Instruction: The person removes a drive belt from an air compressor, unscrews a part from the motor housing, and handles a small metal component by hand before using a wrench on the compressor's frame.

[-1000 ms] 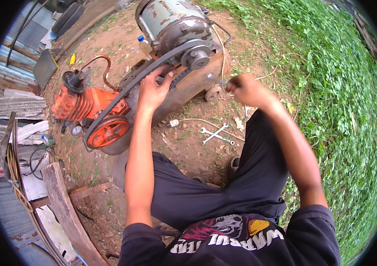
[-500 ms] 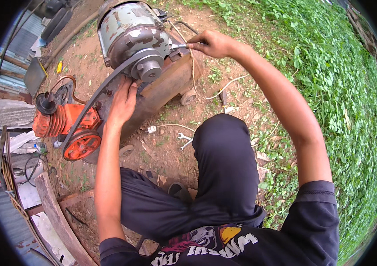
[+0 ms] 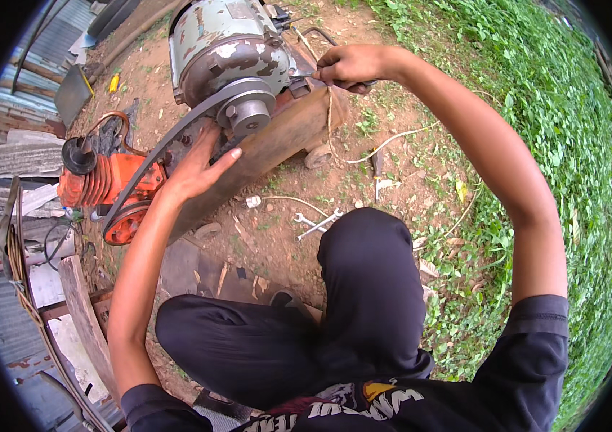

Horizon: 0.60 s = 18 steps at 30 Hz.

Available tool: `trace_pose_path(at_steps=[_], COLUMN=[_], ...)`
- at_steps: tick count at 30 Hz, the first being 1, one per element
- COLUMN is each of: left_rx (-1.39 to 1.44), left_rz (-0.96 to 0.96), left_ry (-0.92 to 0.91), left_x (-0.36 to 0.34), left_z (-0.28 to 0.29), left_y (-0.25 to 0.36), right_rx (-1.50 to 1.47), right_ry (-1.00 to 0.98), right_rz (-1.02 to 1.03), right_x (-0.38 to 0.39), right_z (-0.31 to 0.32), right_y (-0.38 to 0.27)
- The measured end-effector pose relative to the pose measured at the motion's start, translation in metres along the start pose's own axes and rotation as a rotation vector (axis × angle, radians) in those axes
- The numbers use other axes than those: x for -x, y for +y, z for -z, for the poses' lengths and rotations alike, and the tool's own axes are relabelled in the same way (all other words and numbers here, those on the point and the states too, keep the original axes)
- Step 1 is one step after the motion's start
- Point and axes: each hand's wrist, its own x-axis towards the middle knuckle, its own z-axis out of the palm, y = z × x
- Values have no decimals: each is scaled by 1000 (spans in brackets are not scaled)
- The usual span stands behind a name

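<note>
Black short-sleeved shirt (printed front), black trousers.

No packages, labels, signs or screens were visible anywhere around the person's fingers outdoors.

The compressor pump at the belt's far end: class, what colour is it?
Orange, with a black belt around its wheel; the compressor pump shows in the head view.
</note>
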Motion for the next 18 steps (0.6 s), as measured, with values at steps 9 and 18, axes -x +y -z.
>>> trace_pose_path(at_steps=[9, 18], left_rx=[17, 14], left_rz=[-102, -129], left_ry=[197, 278], left_x=[-11, -12], left_z=[-29, -35], left_y=[-2, -5], right_rx=[-1046, -1283], right_ry=[368, 635], right_rz=[-123, 24], right_x=[4, -10], right_z=[-89, -124], right_y=[-28, -52])
